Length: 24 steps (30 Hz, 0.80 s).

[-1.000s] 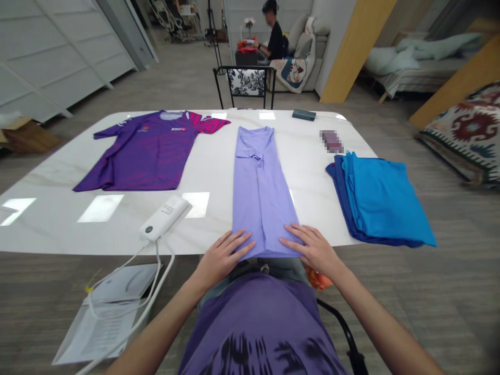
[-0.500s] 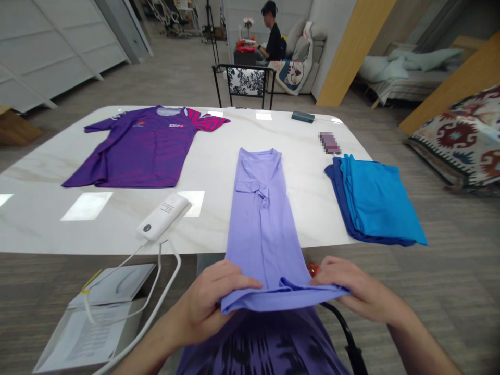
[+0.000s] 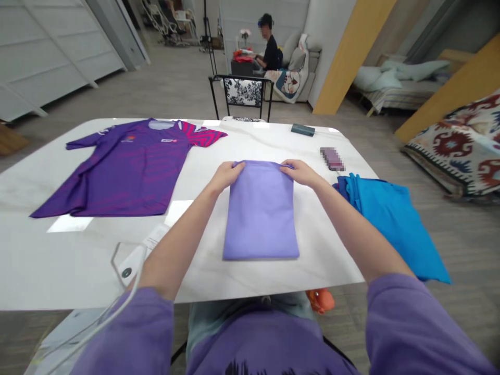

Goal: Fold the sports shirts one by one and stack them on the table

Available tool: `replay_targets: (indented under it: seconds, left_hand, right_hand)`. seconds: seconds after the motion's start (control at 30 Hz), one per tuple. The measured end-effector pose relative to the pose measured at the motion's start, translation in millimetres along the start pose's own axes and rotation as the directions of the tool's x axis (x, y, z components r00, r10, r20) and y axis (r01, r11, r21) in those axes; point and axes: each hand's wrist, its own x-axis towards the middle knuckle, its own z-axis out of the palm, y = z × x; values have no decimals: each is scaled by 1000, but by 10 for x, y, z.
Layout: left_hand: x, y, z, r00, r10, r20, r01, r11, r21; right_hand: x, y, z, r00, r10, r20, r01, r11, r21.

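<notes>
A lavender shirt [image 3: 261,213] lies on the white table, folded into a neat rectangle with a smooth crease along its near side. My left hand [image 3: 227,175] pinches its far left corner between thumb and fingers. At the far right corner, my right hand [image 3: 300,171] grips the cloth in the same way. The inner layers of the shirt are hidden under the top one. To the left, a purple T-shirt [image 3: 128,174] with pink-patterned sleeve is spread out. On the right, folded blue clothes [image 3: 394,221] rest at the table's edge.
A white power bank [image 3: 135,265] with a cable lies partly behind my left forearm. A dark case [image 3: 302,129] and a phone [image 3: 332,158] sit at the far right of the white table [image 3: 203,281]. Beyond it stand a chair [image 3: 244,94] and a seated person [image 3: 269,47].
Both hands have carried the shirt's near hem forward to its far end, folding it in half. The long strip is now a shorter rectangle lying wholly on the table.
</notes>
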Motion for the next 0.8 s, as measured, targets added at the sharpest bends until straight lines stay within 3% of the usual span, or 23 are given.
replay_targets:
  seconds: [0.1,0.17,0.23,0.27,0.33,0.37,0.43,0.53,0.6,0.7,0.8]
  left_hand:
    - [279,-239,125,998,-41,-44,46,989,140]
    - [269,-359,184,995,-25,-100,45,977,206]
    - [154,-433,257,990,104,-94,-75,959,274]
    - [76,-457,305,978,205,-43,-183,935,303]
    - [-84,-489,427,914,385,125,-405,851,334]
    - [-151,-502,496,880,426,210,-474,813,338]
    - [-228,-527,625,856,403,323,-504,787,355]
    - [-196,-557,721,880,309,360,-440,815,377]
    - [-118,-568,686,912,268,311,-378,843,383]
    - [-14,-596,530,982,163,98,-189,883,429]
    - [49,-643,391,994,10,-112,40,900,434]
  right_hand:
    - [304,292,308,979,178,-99,-194,962,-194]
    - [280,380,467,963,167,-212,-226,928,-295]
    - [156,390,586,964,75,-253,-161,926,-341]
    - [81,376,637,974,23,-227,-103,932,-347]
    - [-61,339,732,991,-48,-123,3,939,-345]
    - [-116,324,779,996,-58,-65,32,937,-348]
    - [-188,316,868,999,-30,20,35,929,-367]
    - [-216,340,959,998,4,65,21,921,-390]
    - [-218,356,973,1000,24,3,-20,917,-399]
    - [-225,367,935,960,171,-223,-246,897,-367]
    - [-204,366,866,881,342,-326,-437,852,-287]
